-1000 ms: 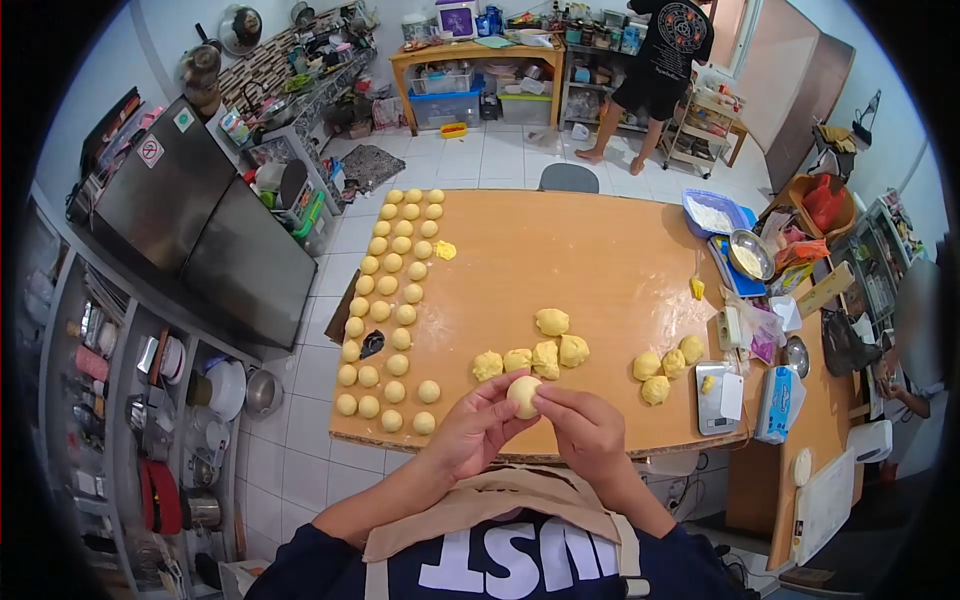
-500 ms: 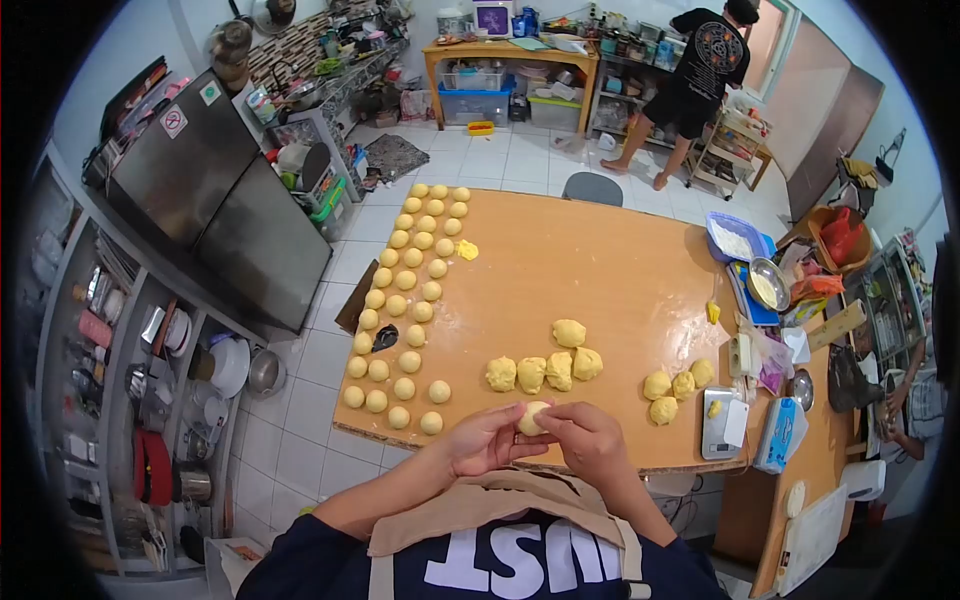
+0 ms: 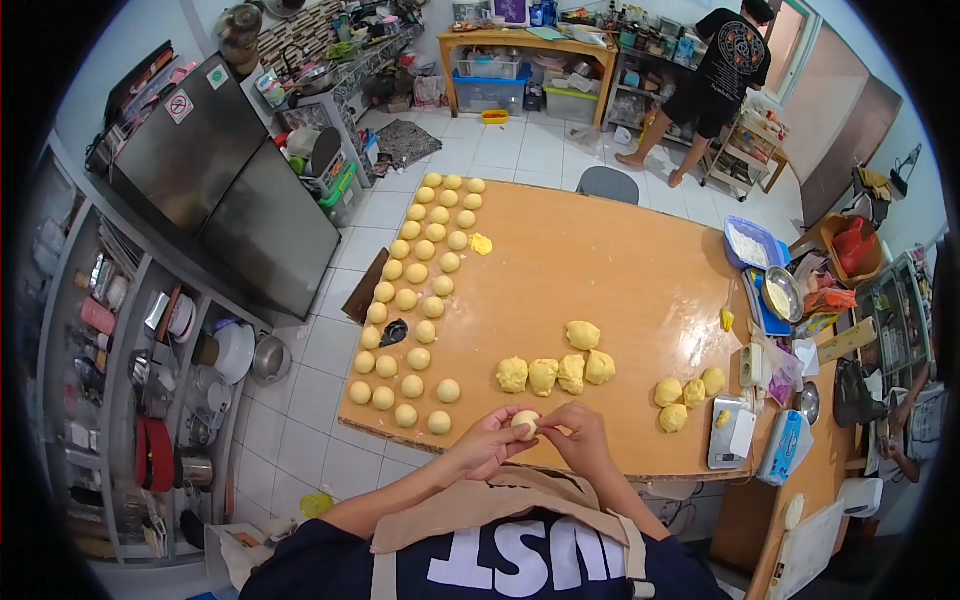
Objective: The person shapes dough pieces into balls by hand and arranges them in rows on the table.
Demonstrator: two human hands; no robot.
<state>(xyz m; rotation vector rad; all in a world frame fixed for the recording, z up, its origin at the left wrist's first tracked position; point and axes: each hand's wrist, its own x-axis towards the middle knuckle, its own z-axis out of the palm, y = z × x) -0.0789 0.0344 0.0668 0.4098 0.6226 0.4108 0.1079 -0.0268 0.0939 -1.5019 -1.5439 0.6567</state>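
Above the table's near edge, a smooth pale-yellow dough ball (image 3: 523, 424) rests in the fingers of my left hand (image 3: 488, 447), which are closed round it. My right hand (image 3: 582, 440) pinches at the ball's right side with thumb and fingertips. Just beyond my hands sit several rough dough lumps (image 3: 543, 377), with one more lump (image 3: 583, 334) behind them. Rows of smooth round dough balls (image 3: 412, 385) cover the table's left side, and a single ball (image 3: 448, 391) stands nearest to my left hand.
Smaller dough pieces (image 3: 694, 392) lie at right beside a kitchen scale (image 3: 727, 445) and a tissue pack (image 3: 781, 446). A blue basin (image 3: 737, 258) and metal bowl (image 3: 783, 290) stand far right. Beyond the wooden table (image 3: 600, 260) are a stool (image 3: 608, 184) and a person (image 3: 722, 75).
My right hand has drawn slightly right, showing more of the dough ball. The whole view has shifted a little as my head moved. The dough on the table stays in place.
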